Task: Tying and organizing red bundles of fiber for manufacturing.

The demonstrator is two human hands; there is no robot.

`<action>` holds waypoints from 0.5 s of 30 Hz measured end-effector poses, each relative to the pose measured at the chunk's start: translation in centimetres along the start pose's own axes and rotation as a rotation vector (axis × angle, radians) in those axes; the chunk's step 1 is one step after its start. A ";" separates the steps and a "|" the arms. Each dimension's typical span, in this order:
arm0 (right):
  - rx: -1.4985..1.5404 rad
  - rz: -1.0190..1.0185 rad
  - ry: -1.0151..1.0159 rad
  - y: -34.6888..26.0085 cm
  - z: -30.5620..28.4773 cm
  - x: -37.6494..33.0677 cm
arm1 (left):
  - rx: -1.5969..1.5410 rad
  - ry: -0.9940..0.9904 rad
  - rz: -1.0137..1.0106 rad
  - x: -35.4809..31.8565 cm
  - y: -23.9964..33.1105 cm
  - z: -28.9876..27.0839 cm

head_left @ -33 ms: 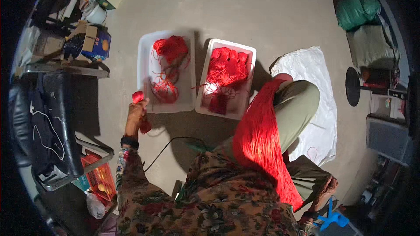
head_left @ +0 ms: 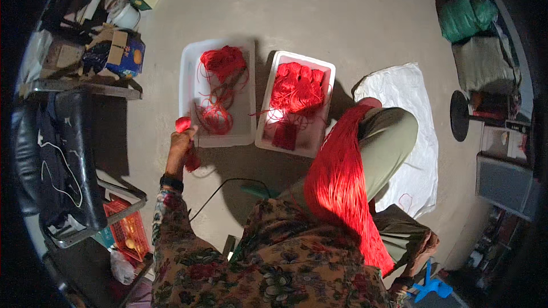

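Observation:
My left hand (head_left: 181,144) is closed around a small bundle of red cord (head_left: 183,124), whose top sticks out above the fist. More red strands hang below it. The hand is beside the near left corner of a white tray (head_left: 185,88). A long hank of red cord (head_left: 342,188) lies draped over my bent right knee and thigh, fanning down toward my body. My right hand (head_left: 423,251) is low at the right, by my trouser leg; its fingers are hard to make out.
A second white tray (head_left: 332,88) holds tied red cord bundles (head_left: 297,88); loose red cord (head_left: 222,63) lies in the left one. A white sack (head_left: 399,85) is spread under my leg. A black chair (head_left: 74,154) and an orange basket (head_left: 127,229) stand left, a blue object (head_left: 432,289) lower right.
My left hand has shifted very slightly to the right with the red cord bundle still in it. The blue object at the lower right looks slightly turned. The trays and the draped hank stay put.

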State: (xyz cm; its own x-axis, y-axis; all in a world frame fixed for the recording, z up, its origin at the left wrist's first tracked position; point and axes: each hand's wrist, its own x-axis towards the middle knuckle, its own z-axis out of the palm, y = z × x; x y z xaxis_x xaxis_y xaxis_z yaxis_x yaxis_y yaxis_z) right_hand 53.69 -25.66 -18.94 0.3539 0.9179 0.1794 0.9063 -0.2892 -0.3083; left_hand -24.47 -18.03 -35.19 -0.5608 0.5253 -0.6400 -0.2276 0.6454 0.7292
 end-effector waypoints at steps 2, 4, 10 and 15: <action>-0.031 -0.025 -0.026 -1.7 0.0 0.2 | -0.024 0.005 0.050 1.4 -1.3 1.1; -0.022 -0.026 -0.060 -2.7 -0.9 0.3 | -0.040 -0.029 0.063 3.3 -1.8 3.9; -0.104 -0.023 -0.085 -1.9 -0.7 0.9 | 0.141 -0.011 0.156 9.0 -6.7 6.3; -0.026 -0.055 -0.135 -0.8 -0.7 1.2 | 0.505 0.076 0.502 12.7 -9.9 9.0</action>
State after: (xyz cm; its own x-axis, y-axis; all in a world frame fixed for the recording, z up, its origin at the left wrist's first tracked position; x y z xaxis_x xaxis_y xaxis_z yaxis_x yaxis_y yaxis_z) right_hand 53.51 -24.52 -17.80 0.2711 0.9602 0.0673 0.9297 -0.2431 -0.2767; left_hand -22.18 -12.77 -52.67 -0.5594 0.7978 -0.2247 0.4587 0.5238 0.7178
